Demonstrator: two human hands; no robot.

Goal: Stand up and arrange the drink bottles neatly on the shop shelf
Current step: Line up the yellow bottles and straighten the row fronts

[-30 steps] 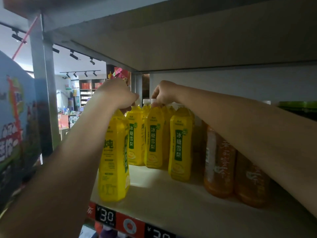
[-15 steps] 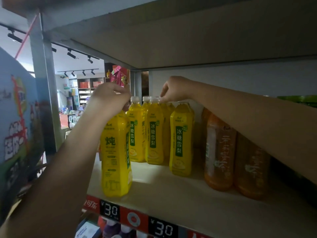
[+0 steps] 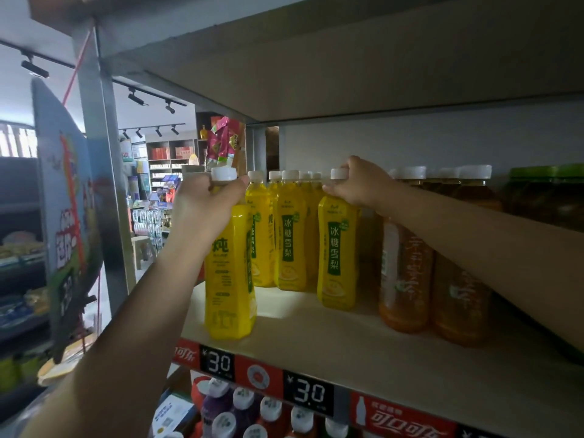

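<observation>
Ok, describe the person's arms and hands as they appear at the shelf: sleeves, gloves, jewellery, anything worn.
Both arms are bare along all that shows; no sleeve enters the picture. The left hand and the right hand wear no gloves. No watch, bracelet or band shows at either wrist, and no ring can be made out on the fingers, though the light is dim. No markings are visible.

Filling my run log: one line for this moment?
left hand: grips front yellow bottle neck | right hand: grips second yellow bottle neck | both upright on shelf

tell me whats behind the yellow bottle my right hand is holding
Behind the yellow bottle held by the right hand, more yellow bottles show; how far back the row runs is hidden.
</observation>
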